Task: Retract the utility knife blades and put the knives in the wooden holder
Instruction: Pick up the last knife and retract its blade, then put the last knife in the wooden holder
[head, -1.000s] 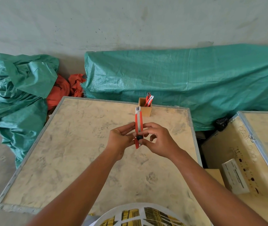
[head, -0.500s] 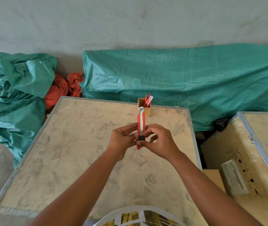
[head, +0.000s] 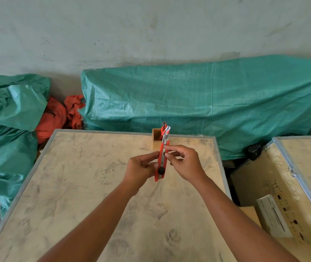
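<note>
I hold a red utility knife (head: 162, 159) upright above the wooden crate top (head: 86, 186). My left hand (head: 141, 170) grips its lower body beside the black slider knob. My right hand (head: 186, 163) pinches the upper part with thumb and forefinger. Only a short metal tip shows at the knife's top end. Behind it, at the crate's far edge, stands the small wooden holder (head: 156, 138) with several red knives (head: 165, 128) sticking out of it.
A green tarp (head: 217, 103) covers a long heap behind the crate. More green tarp (head: 9, 118) and red cloth (head: 56, 116) lie at the left. A second crate (head: 309, 167) stands at the right, with a white box (head: 272, 216) in the gap.
The black slider has moved down the knife body and the blade has drawn in. My right hand has shifted from the lower end up to the knife's upper part.
</note>
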`<state>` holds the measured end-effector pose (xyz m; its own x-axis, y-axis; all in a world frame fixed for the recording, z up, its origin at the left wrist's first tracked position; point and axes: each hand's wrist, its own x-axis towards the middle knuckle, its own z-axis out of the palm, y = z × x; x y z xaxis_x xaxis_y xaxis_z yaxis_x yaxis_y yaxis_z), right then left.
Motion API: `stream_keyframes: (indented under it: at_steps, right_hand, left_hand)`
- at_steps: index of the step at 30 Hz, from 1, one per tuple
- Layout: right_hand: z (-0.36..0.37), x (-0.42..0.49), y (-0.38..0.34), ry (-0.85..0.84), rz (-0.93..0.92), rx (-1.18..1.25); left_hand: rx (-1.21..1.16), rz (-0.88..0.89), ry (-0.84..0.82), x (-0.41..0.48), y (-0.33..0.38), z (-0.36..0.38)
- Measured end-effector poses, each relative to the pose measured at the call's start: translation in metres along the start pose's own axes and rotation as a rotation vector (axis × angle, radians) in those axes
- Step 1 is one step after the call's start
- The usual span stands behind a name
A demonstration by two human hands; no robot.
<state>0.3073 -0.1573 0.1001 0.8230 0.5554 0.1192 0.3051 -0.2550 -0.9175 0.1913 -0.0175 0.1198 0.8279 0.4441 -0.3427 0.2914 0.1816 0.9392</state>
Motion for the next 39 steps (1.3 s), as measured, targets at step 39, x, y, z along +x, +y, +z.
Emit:
stream_keyframes:
  at_steps: [39]
  right_hand:
    - [0.067, 0.145, 0.103, 0.287, -0.015, -0.257]
  left_hand:
    - [0.408, -0.041, 0.084, 0.226, -0.057, 0.007]
